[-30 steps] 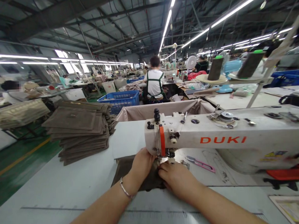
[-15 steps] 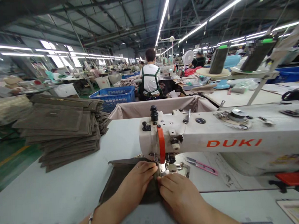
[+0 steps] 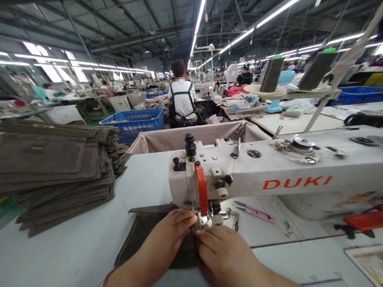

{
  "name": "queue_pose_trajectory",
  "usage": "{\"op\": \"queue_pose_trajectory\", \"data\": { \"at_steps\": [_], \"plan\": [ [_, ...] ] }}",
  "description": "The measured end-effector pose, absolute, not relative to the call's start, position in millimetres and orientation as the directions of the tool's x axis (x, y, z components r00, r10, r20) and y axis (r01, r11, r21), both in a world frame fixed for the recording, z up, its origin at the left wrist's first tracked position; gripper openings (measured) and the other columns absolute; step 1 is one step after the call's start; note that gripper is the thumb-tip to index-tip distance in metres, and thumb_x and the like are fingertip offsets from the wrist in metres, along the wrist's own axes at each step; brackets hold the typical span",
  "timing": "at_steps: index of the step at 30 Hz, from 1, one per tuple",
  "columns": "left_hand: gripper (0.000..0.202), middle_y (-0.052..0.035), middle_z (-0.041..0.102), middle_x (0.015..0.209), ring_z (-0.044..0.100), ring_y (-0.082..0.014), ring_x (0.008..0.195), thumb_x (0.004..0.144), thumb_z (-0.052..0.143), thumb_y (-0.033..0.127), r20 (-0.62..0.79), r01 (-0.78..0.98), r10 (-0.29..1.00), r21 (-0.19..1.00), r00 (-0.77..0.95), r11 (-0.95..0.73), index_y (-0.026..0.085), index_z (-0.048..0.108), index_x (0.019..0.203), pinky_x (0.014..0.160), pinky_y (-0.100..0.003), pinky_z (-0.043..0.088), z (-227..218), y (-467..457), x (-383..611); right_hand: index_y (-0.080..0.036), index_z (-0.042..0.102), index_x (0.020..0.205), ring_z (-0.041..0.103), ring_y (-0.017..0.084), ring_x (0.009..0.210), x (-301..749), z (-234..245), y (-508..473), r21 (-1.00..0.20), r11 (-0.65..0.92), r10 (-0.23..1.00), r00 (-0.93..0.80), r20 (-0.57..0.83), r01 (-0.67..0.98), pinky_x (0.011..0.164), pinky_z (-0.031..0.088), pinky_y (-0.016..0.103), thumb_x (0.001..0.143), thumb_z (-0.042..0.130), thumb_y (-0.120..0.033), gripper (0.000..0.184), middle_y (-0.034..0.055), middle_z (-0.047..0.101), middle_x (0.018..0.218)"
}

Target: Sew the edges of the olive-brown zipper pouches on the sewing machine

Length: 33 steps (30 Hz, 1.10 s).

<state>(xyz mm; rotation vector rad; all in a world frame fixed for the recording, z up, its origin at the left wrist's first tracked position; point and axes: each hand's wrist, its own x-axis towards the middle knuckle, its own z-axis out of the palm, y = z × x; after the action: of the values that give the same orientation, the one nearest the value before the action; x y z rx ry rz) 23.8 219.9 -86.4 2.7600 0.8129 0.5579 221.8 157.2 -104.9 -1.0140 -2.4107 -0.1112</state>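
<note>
A dark olive fabric piece (image 3: pixel 141 234) lies on the white table under the head of a white DUKI sewing machine (image 3: pixel 275 173). My left hand (image 3: pixel 165 242) rests flat on the fabric, fingers stretched toward the presser foot (image 3: pixel 210 219). My right hand (image 3: pixel 224 252) presses on the fabric just right of it, fingers curled down at the foot. The two hands nearly touch in front of the needle. A bracelet shows on my left wrist.
A tall stack of olive fabric pieces (image 3: pixel 50 175) sits at the left of the table. Pink thread snips (image 3: pixel 254 212) lie behind the machine head. A cloth bin (image 3: pixel 197 137), a blue basket (image 3: pixel 136 122) and a seated person in an apron (image 3: pixel 181 101) are beyond.
The view has shifted right and closer. Both hands have drawn back toward me with the fabric, and my left hand's fingers now lie flatter beside the presser foot.
</note>
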Motion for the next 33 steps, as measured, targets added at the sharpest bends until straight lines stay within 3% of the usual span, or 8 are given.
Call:
{"op": "queue_pose_trajectory", "data": {
  "at_steps": [8, 15, 22, 25, 28, 30, 32, 33],
  "plan": [
    [0.042, -0.0068, 0.063, 0.127, 0.057, -0.0202, 0.120, 0.090, 0.049, 0.000, 0.314, 0.550, 0.640, 0.334, 0.701, -0.766, 0.019, 0.057, 0.126, 0.106, -0.042, 0.049, -87, 205, 31, -0.014, 0.066, 0.087, 0.061, 0.022, 0.087, 229, -99, 156, -0.169, 0.741, 0.633, -0.592, 0.499, 0.650, 0.079, 0.052, 0.035, 0.081, 0.061, -0.013, 0.008, 0.0079, 0.069, 0.095],
    [0.040, -0.0074, 0.061, 0.130, 0.055, -0.0216, 0.123, 0.092, 0.049, 0.002, 0.263, 0.568, 0.651, 0.328, 0.712, -0.755, 0.019, 0.056, 0.128, 0.109, -0.044, 0.046, -85, 208, 28, -0.015, 0.066, 0.087, 0.060, 0.022, 0.092, 229, -100, 155, -0.171, 0.730, 0.649, -0.593, 0.476, 0.662, 0.082, 0.051, 0.036, 0.083, 0.058, -0.012, 0.009, 0.0092, 0.069, 0.099],
    [0.042, -0.0046, 0.062, 0.128, 0.056, -0.0197, 0.121, 0.092, 0.047, 0.003, 0.266, 0.535, 0.639, 0.370, 0.722, -0.759, 0.023, 0.056, 0.128, 0.110, -0.041, 0.044, -81, 207, 29, -0.015, 0.065, 0.081, 0.060, 0.023, 0.085, 224, -103, 154, -0.182, 0.736, 0.649, -0.602, 0.465, 0.652, 0.076, 0.052, 0.038, 0.082, 0.057, -0.015, 0.008, 0.0074, 0.068, 0.089],
    [0.040, -0.0045, 0.063, 0.126, 0.057, -0.0199, 0.120, 0.093, 0.047, 0.004, 0.258, 0.548, 0.659, 0.391, 0.706, -0.740, 0.023, 0.058, 0.126, 0.109, -0.042, 0.045, -79, 206, 29, -0.015, 0.066, 0.086, 0.062, 0.023, 0.092, 229, -86, 153, -0.260, 0.719, 0.688, -0.605, 0.401, 0.644, 0.083, 0.051, 0.038, 0.083, 0.055, -0.014, 0.011, 0.0079, 0.070, 0.096],
    [0.038, -0.0074, 0.060, 0.132, 0.054, -0.0234, 0.124, 0.093, 0.057, 0.017, 0.233, 0.558, 0.674, 0.409, 0.701, -0.722, 0.023, 0.056, 0.130, 0.109, -0.046, 0.044, -77, 203, 25, -0.020, 0.066, 0.102, 0.059, 0.020, 0.109, 251, -54, 149, -0.421, 0.681, 0.723, -0.641, 0.257, 0.600, 0.103, 0.041, 0.037, 0.078, 0.057, -0.010, 0.028, 0.0033, 0.067, 0.116],
    [0.062, -0.0118, 0.053, 0.141, 0.048, -0.0296, 0.131, 0.083, 0.073, 0.033, 0.194, 0.564, 0.663, 0.389, 0.723, -0.728, 0.021, 0.048, 0.139, 0.110, -0.051, 0.042, -76, 197, 20, -0.024, 0.061, 0.117, 0.050, 0.019, 0.124, 270, -37, 146, -0.468, 0.626, 0.760, -0.622, 0.188, 0.624, 0.111, 0.032, 0.038, 0.070, 0.054, -0.001, 0.053, 0.0012, 0.062, 0.128],
    [0.077, -0.0141, 0.048, 0.146, 0.044, -0.0326, 0.135, 0.076, 0.079, 0.037, 0.171, 0.546, 0.622, 0.342, 0.764, -0.765, 0.019, 0.044, 0.143, 0.110, -0.054, 0.041, -76, 190, 16, -0.028, 0.059, 0.122, 0.047, 0.021, 0.126, 285, -34, 149, -0.453, 0.583, 0.799, -0.579, 0.165, 0.675, 0.109, 0.034, 0.041, 0.069, 0.052, 0.004, 0.062, 0.0012, 0.059, 0.130],
    [0.073, -0.0136, 0.048, 0.146, 0.045, -0.0317, 0.135, 0.078, 0.077, 0.035, 0.173, 0.527, 0.595, 0.318, 0.785, -0.788, 0.019, 0.046, 0.141, 0.110, -0.053, 0.042, -76, 187, 14, -0.028, 0.060, 0.118, 0.050, 0.022, 0.121, 289, -38, 152, -0.439, 0.557, 0.822, -0.545, 0.167, 0.705, 0.104, 0.039, 0.041, 0.071, 0.054, 0.004, 0.057, 0.0018, 0.061, 0.124]
  ]
}}
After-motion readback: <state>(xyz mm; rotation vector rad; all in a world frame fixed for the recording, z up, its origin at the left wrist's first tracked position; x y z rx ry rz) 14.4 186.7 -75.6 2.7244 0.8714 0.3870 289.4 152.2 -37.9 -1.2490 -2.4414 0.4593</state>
